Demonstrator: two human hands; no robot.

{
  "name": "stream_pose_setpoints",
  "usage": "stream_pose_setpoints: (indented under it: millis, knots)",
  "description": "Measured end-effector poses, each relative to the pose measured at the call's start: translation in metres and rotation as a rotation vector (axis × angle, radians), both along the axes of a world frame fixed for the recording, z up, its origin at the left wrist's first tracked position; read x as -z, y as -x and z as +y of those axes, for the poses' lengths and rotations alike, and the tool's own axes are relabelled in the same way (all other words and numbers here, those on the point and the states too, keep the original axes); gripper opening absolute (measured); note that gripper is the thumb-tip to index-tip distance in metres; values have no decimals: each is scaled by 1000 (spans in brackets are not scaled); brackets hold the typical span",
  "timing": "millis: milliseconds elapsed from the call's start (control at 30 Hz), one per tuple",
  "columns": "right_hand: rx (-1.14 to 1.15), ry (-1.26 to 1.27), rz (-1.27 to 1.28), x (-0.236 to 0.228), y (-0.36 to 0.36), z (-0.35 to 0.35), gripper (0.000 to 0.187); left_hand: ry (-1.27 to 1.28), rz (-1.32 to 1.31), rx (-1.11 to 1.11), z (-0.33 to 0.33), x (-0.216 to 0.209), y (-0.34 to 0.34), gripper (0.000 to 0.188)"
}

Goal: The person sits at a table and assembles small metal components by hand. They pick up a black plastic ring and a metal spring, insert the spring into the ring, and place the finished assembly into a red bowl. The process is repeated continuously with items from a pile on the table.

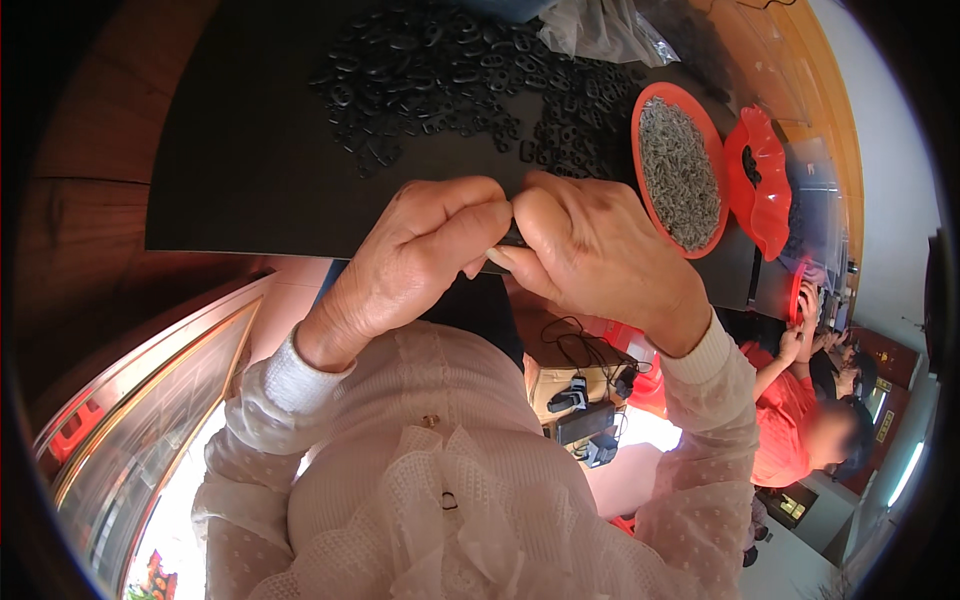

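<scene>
My left hand (425, 245) and my right hand (600, 245) meet over the near edge of the black tabletop (250, 170). Both are closed, thumbs and fingers pinched around one small black piece (512, 237). Most of that piece is covered by the fingers, so its exact shape does not show. Beyond the hands lies a loose heap of small black plastic parts (410, 75), many of them oval with openings. Right of my right hand stands a red bowl (648, 205) full of small grey metal pieces (680, 170).
Beside that bowl is a red wavy-edged dish (770, 180) with some dark bits inside. A crumpled clear plastic bag (600, 30) lies at the back. Below the table, a cardboard box (550, 390) bears cables and black devices. Another person in red (785, 430) sits at the right.
</scene>
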State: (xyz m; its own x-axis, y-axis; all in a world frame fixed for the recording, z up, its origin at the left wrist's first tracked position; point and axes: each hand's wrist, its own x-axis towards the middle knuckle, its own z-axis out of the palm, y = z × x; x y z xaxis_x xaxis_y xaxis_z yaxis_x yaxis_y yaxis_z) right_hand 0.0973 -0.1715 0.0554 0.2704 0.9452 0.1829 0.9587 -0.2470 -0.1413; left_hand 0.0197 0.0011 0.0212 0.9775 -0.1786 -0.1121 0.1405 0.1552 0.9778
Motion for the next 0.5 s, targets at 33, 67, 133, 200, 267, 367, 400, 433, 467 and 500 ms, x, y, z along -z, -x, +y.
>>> stream_pose_setpoints:
  millis: [33,67,133,200,267,367,400,433,467,500]
  knots:
    - [0,10,22,0,1,-1,37,-16,-14,23,0,0,-1,25]
    - [-3,14,40,-1,2,-1,37,-24,-3,31,0,-1,-1,25]
    - [-8,24,77,-3,2,-1,37,-39,20,49,1,-4,-1,26]
    - [0,23,89,-3,4,-1,37,-19,25,22,-1,-3,1,26]
    - [5,13,101,-3,5,-2,37,-8,20,14,-2,-3,1,25]
    - [4,-12,111,0,6,-1,36,-7,1,18,-1,-4,1,25]
    - [1,-15,110,0,7,-1,36,-8,-5,10,-2,-4,2,24]
    - [-2,-18,109,0,7,-1,35,-9,-10,2,-3,-4,3,24]
    - [-4,-10,104,-1,8,-2,35,-7,-15,15,-3,-4,3,23]
    - [-7,-2,99,-1,9,-3,34,-6,-19,28,-1,-2,3,22]
